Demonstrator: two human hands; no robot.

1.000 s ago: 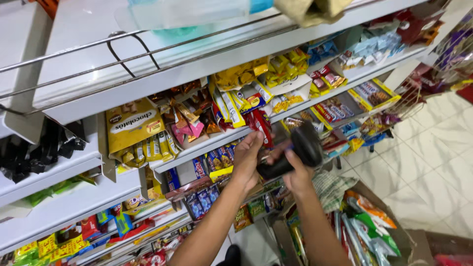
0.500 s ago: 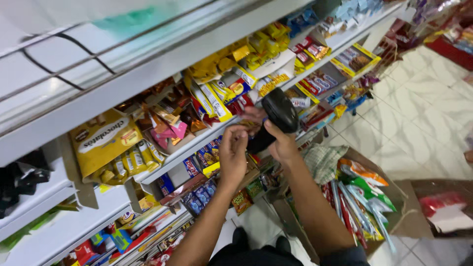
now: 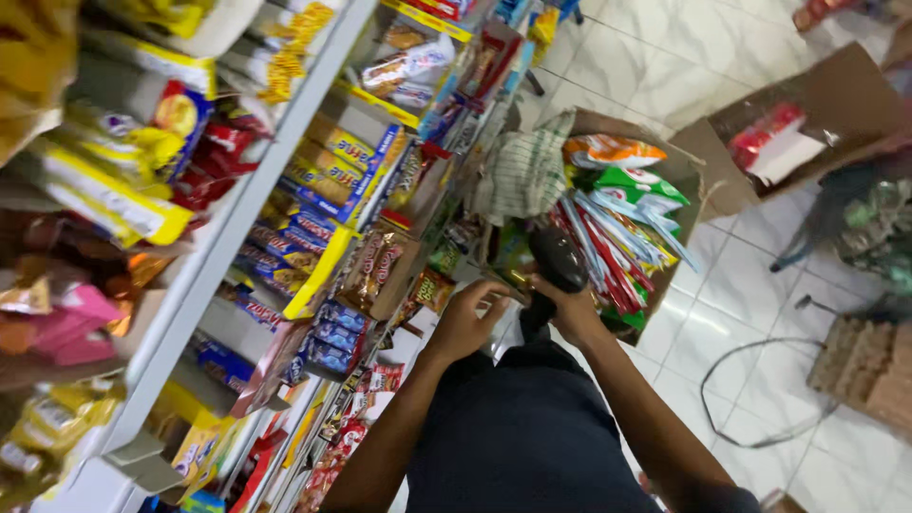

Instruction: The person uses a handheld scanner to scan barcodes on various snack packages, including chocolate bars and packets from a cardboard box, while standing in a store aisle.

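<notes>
My right hand [image 3: 570,309] grips a black handheld scanner-like device [image 3: 556,258], held low in front of my dark trousers [image 3: 522,427]. My left hand [image 3: 465,321] sits just left of it with curled fingers, touching the device's lower end or something small there; I cannot tell which. Both hands hover beside the lower shelves of snack packets [image 3: 370,266] and in front of an open cardboard box [image 3: 665,171] stuffed with colourful snack bags.
White shop shelving [image 3: 237,228] full of packets runs along the left. A second open cardboard box [image 3: 836,104] stands on the white tiled floor at upper right. A stack of egg-tray-like cartons [image 3: 864,366] and a loose cable [image 3: 760,399] lie at right.
My view has swung downward from the upper shelves to the lower ones and the floor. Both hands with the black device have come down from shelf height to waist level.
</notes>
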